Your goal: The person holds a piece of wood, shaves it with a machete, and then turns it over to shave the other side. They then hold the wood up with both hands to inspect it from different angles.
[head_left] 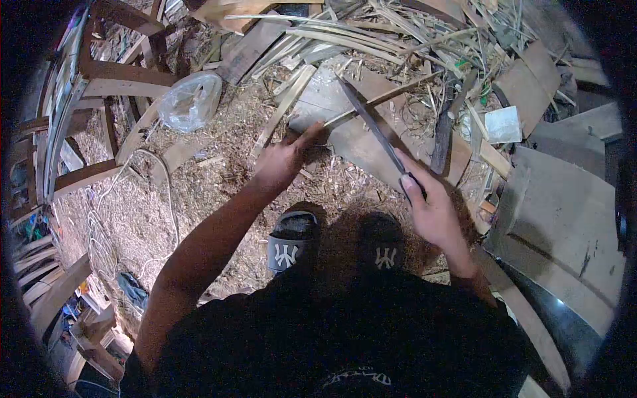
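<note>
My left hand [286, 158] is closed on the near end of a thin wooden strip [400, 89], which slants up to the right above a grey board [361, 149]. In my right hand [428, 202] is the handle of a long, dark blade [371, 123], its tip pointing up and left. The blade crosses over the strip a little beyond my left fingers. Whether the two touch cannot be made out.
Split strips [352, 41] lie heaped at the top. A clear plastic bag [191, 103] and a looped rope [174, 205] are at left, near wooden frames [129, 71]. Large boards [564, 219] stand at right. My sandals [292, 249] rest on shavings.
</note>
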A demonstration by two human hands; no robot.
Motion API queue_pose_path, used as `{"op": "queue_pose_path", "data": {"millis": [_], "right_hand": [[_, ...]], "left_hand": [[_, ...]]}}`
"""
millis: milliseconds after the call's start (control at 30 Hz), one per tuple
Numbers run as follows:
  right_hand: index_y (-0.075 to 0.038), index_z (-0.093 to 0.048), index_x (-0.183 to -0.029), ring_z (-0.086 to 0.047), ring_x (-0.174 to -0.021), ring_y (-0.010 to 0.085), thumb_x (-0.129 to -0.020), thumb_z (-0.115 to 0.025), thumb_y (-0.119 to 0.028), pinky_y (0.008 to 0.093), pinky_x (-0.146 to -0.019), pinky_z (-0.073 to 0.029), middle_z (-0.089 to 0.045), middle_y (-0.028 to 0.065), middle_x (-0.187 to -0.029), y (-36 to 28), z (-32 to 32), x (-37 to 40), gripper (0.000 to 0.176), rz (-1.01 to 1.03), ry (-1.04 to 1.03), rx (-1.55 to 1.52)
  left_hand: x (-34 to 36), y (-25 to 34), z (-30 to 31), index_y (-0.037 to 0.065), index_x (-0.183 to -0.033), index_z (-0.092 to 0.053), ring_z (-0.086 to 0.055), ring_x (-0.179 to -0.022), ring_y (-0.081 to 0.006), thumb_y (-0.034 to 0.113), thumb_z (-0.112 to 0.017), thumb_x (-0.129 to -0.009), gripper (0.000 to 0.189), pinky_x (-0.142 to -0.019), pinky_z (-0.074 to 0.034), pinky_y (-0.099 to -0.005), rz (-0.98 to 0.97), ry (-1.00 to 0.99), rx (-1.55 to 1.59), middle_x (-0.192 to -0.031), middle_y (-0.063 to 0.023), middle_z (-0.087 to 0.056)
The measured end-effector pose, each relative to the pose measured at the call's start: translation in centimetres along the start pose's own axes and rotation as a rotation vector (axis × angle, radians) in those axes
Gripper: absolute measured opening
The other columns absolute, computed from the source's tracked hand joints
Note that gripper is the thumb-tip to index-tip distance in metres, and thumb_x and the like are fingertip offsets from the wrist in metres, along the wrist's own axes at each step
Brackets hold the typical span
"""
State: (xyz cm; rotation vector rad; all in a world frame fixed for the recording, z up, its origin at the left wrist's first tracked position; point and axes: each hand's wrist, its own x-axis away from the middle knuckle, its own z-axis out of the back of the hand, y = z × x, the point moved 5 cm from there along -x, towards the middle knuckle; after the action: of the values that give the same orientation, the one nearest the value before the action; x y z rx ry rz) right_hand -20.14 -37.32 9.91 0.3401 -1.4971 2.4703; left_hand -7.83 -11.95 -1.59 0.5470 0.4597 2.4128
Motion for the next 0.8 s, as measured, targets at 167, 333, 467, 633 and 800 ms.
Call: {"op": "queue_pose_path", "data": {"millis": [167,333,467,633,800], "right_hand": [[-0.007,-0.049,-0.145,-0.054,-0.132,0.0335,-0.101,-0.053,-0.013,0.04,-0.108,-0.042,-0.057,0.0217,-0.14,3.8,-2.2,1.1,0.044,-0.026,0.035,0.106],[-0.01,-0.044,-0.15,-0.068,-0.089,0.0234,-0.102,-0.053,-0.011,0.0347,-0.081,-0.055,-0.067,0.0152,-0.109,3.5,-2.3,1.0,0.048,-0.098,0.03,-0.106],[-0.012,-0.038,-0.153,-0.053,-0.055,0.0091,-0.104,-0.053,-0.012,0.0251,-0.052,-0.05,-0.059,0.0053,-0.085,0.8,-0.3,0.8,0.052,-0.376,-0.22,-0.527],[-0.008,-0.029,-0.157,-0.053,-0.051,0.0101,-0.103,-0.051,-0.011,0.0273,-0.049,-0.051,-0.062,0.0101,-0.089,-4.0,2.0,0.7,0.058,-0.289,-0.252,-0.637],[-0.011,-0.024,-0.159,-0.054,-0.049,0.0107,-0.101,-0.052,-0.006,0.0264,-0.046,-0.048,-0.06,0.0107,-0.09,-4.9,3.4,0.7,0.064,-0.344,-0.269,-0.551]], "left_hand": [[-0.1,-0.4,0.3,0.043,-0.155,-0.027,-0.072,-0.084,-0.038,0.021,-0.064,-0.091,0.077,-0.064,-0.059,-0.0497,-0.025,0.014,-0.077,-0.109,-0.0208,-0.066],[-0.4,-0.3,0.1,0.043,-0.154,-0.029,-0.071,-0.086,-0.0392,0.026,-0.064,-0.093,0.073,-0.068,-0.059,-0.0502,0.057,-0.064,-0.042,-0.108,-0.0197,-0.067],[-0.7,-1.6,-0.8,0.043,-0.154,-0.03,-0.07,-0.09,-0.0401,0.03,-0.064,-0.093,0.07,-0.071,-0.058,-0.0502,-0.084,0.12,0.097,-0.112,-0.0198,-0.067],[-0.8,-1.4,-0.5,0.04,-0.153,-0.034,-0.07,-0.092,-0.0401,0.031,-0.063,-0.094,0.066,-0.072,-0.058,-0.0487,-0.051,0.055,0.007,-0.115,-0.0199,-0.068],[-1.0,-2.0,-1.1,0.038,-0.151,-0.038,-0.07,-0.092,-0.039,0.027,-0.059,-0.095,0.061,-0.071,-0.057,-0.0485,-0.124,0.177,0.087,-0.108,-0.0192,-0.07]]}}
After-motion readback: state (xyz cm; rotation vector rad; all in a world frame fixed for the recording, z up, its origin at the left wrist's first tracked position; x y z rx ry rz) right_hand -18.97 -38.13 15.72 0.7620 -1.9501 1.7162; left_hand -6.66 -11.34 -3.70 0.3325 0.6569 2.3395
